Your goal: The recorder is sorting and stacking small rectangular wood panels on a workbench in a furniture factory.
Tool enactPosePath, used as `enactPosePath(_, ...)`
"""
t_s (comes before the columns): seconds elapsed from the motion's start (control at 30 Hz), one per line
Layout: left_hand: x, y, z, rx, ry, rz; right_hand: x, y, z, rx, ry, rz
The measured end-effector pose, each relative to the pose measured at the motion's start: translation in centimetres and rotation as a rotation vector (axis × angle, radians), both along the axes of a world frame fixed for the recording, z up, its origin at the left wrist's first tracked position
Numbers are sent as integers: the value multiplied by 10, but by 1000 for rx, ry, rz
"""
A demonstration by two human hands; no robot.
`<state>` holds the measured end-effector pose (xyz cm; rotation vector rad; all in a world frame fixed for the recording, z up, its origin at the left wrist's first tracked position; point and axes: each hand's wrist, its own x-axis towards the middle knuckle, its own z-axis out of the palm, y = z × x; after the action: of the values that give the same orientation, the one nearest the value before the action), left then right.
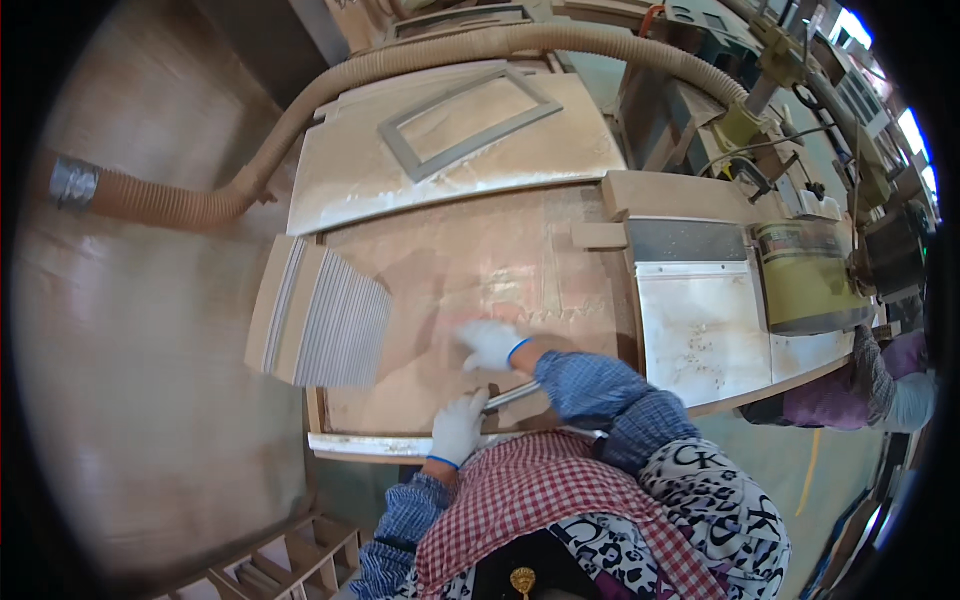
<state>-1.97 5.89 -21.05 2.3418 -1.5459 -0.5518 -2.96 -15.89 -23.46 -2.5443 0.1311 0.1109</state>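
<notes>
My left hand [460, 428], in a white glove with a blue cuff, is at the near edge of the wooden worktable. Its fingers are closed on the end of a narrow, light grey strip [514, 396], whose other end passes under my right forearm. Just beyond, my right hand [489, 344], gloved the same way, hovers over or rests on the brown tabletop [430, 290]; which one I cannot tell. Its fingers stretch leftward, slightly blurred, and nothing shows in them. A stack of pale boards [340, 320] stands on the table left of my hands.
A ribbed hose [400, 70] arches over the far side. Behind the table, a grey rectangular frame [470, 120] lies on a large panel [340, 160]. To the right are a white metal plate [700, 330] and a yellow-green machine [810, 275]. Another person [830, 390] is at far right.
</notes>
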Motion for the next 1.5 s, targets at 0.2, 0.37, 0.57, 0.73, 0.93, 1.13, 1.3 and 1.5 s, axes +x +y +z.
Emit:
enactPosePath(0.2,9,22,-6,-48,8,106,-77,-41,35,-128,257,-115)
enactPosePath(0.37,5,11,-6,-218,-82,225,-97,-7,29,-35,166,6)
enactPosePath(0.57,4,11,1,41,-233,110,-104,-16,40,29,240,217)
enactPosePath(0.73,13,4,25,-88,-237,52,-71,-119,86,-697,-363,-262)
enactPosePath(0.93,17,10,5,40,-104,-1,-36,-166,107,-731,249,-216)
enactPosePath(1.13,9,16,6,-72,-69,40,-2,-39,31,-156,75,60)
enactPosePath(1.3,-1,18,8,-186,39,341,-41,53,44,1,348,78)
enactPosePath(1.5,10,19,2,-81,-88,109,-67,-21,93,-58,5,-35)
